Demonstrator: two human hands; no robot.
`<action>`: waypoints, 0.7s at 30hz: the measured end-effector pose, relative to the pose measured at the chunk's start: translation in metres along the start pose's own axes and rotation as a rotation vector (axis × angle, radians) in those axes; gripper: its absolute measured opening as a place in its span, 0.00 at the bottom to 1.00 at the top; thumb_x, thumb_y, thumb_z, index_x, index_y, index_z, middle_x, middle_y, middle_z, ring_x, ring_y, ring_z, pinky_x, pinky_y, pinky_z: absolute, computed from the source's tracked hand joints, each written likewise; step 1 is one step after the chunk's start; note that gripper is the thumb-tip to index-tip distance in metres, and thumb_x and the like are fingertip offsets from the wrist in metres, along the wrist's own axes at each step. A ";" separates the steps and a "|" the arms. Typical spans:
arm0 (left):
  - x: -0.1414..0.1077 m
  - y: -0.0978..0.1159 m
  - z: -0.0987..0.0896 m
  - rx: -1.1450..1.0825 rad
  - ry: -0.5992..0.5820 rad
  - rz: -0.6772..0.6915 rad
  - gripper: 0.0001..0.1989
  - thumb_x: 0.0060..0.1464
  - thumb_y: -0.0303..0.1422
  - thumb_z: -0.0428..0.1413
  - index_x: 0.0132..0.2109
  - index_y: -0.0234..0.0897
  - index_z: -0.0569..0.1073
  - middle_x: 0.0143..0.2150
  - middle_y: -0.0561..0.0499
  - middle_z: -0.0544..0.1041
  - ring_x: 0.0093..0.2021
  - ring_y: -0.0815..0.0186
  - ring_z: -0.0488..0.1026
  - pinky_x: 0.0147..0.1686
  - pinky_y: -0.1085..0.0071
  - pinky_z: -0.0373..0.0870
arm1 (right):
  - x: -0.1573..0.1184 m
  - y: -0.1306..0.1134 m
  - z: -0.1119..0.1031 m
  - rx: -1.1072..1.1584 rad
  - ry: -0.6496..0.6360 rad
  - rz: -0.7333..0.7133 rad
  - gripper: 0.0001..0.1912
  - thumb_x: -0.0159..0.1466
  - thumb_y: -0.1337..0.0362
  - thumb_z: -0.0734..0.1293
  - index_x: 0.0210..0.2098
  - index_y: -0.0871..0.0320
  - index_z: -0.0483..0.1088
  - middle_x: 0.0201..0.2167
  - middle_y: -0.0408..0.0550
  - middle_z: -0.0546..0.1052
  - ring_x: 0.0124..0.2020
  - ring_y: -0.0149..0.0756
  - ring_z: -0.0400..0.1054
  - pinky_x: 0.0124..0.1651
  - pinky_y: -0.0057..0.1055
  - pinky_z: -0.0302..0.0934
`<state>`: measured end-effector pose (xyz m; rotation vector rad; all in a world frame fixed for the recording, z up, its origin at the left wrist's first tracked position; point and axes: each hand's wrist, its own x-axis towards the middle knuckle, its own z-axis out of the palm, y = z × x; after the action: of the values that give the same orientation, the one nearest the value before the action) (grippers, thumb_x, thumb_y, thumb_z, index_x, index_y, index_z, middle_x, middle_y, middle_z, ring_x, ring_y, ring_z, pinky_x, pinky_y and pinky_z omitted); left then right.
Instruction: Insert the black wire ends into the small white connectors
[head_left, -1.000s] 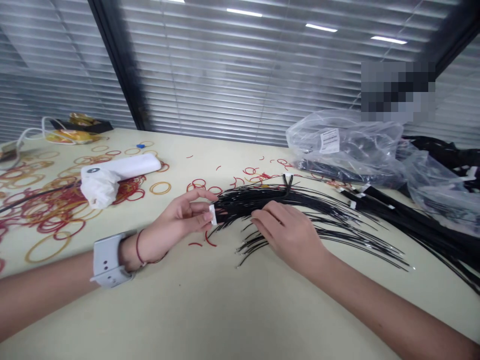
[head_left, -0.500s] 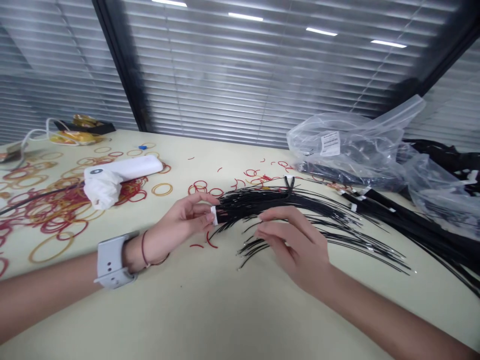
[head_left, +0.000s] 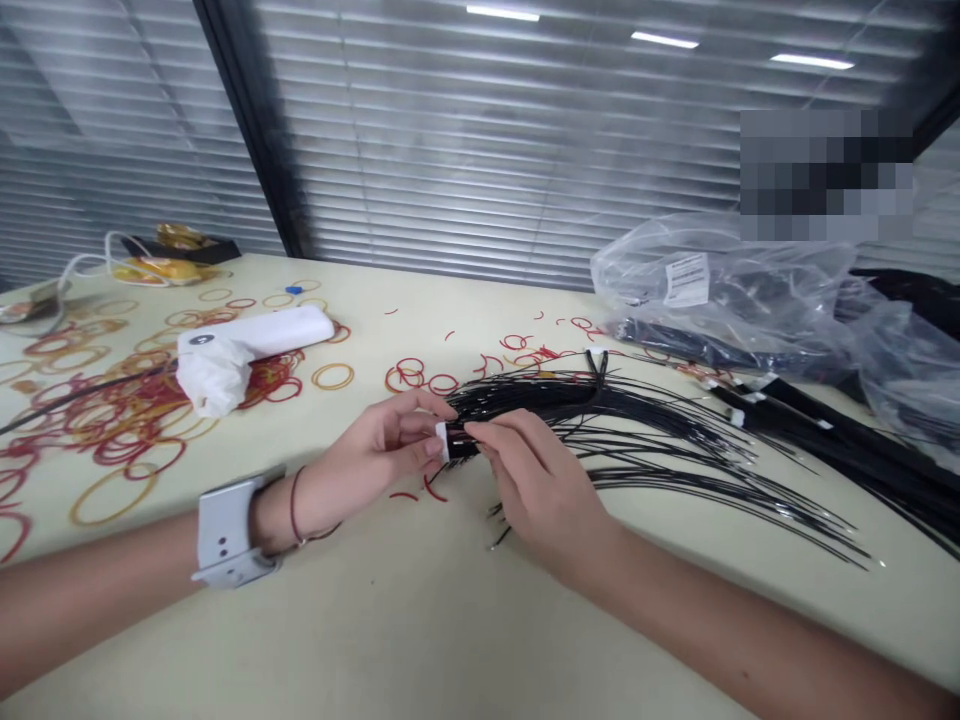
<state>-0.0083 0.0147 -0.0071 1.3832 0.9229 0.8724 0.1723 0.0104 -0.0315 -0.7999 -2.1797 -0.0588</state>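
Observation:
Between the thumb and fingers of my left hand [head_left: 390, 440] is a small white connector [head_left: 442, 442] with black wires running out of it to the right. Close beside it, my right hand [head_left: 536, 480] pinches those black wires [head_left: 466, 440] just past the connector. A large bundle of thin black cables [head_left: 637, 410] lies behind and to the right of my right hand, its bare tips fanned out. A white connector with two black leads [head_left: 598, 352] lies on top of that bundle.
Red and yellow rubber bands [head_left: 135, 400] are strewn on the left, under a white handheld device [head_left: 277, 333]. Clear plastic bags [head_left: 720, 280] and black cable sleeves [head_left: 840, 440] lie at the right. Red scraps [head_left: 517, 342] dot the table behind the bundle.
My right hand has moved left and closed on the wires by the connector; before, it hovered apart from it. My left hand still holds the connector. The view has shifted slightly.

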 end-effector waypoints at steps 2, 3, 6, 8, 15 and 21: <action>0.000 0.001 0.000 0.013 -0.008 0.000 0.10 0.49 0.27 0.52 0.40 0.35 0.63 0.27 0.53 0.67 0.26 0.74 0.63 0.26 0.78 0.63 | -0.001 -0.001 -0.001 -0.008 0.002 0.030 0.14 0.60 0.76 0.53 0.44 0.64 0.61 0.32 0.52 0.67 0.35 0.33 0.60 0.36 0.32 0.58; 0.000 0.002 0.001 0.021 -0.008 -0.003 0.09 0.49 0.27 0.52 0.40 0.35 0.63 0.27 0.54 0.67 0.26 0.74 0.63 0.27 0.78 0.63 | 0.000 -0.001 -0.001 -0.010 0.000 0.042 0.14 0.60 0.76 0.53 0.44 0.64 0.60 0.32 0.51 0.67 0.35 0.33 0.60 0.36 0.31 0.58; -0.001 0.005 0.003 0.056 -0.013 -0.014 0.08 0.50 0.26 0.52 0.39 0.36 0.63 0.26 0.55 0.66 0.26 0.74 0.63 0.27 0.78 0.65 | 0.001 -0.001 -0.001 -0.029 -0.004 0.045 0.14 0.59 0.76 0.53 0.44 0.63 0.59 0.31 0.50 0.67 0.34 0.33 0.60 0.35 0.31 0.58; -0.001 0.007 0.005 0.082 -0.011 -0.022 0.08 0.50 0.26 0.51 0.40 0.36 0.63 0.26 0.55 0.66 0.26 0.74 0.63 0.27 0.78 0.66 | 0.001 -0.001 0.000 -0.045 -0.001 0.026 0.14 0.59 0.76 0.53 0.44 0.63 0.59 0.30 0.50 0.67 0.33 0.32 0.60 0.34 0.30 0.58; -0.002 0.009 0.007 0.115 -0.023 -0.039 0.09 0.51 0.25 0.51 0.41 0.36 0.63 0.29 0.54 0.68 0.27 0.75 0.64 0.25 0.82 0.68 | 0.001 -0.001 -0.002 -0.031 0.013 -0.010 0.17 0.60 0.76 0.54 0.48 0.60 0.56 0.29 0.46 0.67 0.31 0.30 0.58 0.35 0.28 0.56; -0.001 0.011 0.008 0.083 -0.030 -0.052 0.08 0.51 0.25 0.50 0.40 0.36 0.63 0.26 0.55 0.66 0.26 0.75 0.64 0.28 0.76 0.71 | 0.001 -0.001 -0.002 -0.037 0.034 -0.016 0.17 0.60 0.75 0.54 0.49 0.60 0.56 0.28 0.46 0.67 0.29 0.31 0.58 0.33 0.29 0.54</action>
<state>-0.0012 0.0103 0.0032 1.4335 0.9773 0.7799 0.1727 0.0099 -0.0289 -0.7969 -2.1585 -0.1207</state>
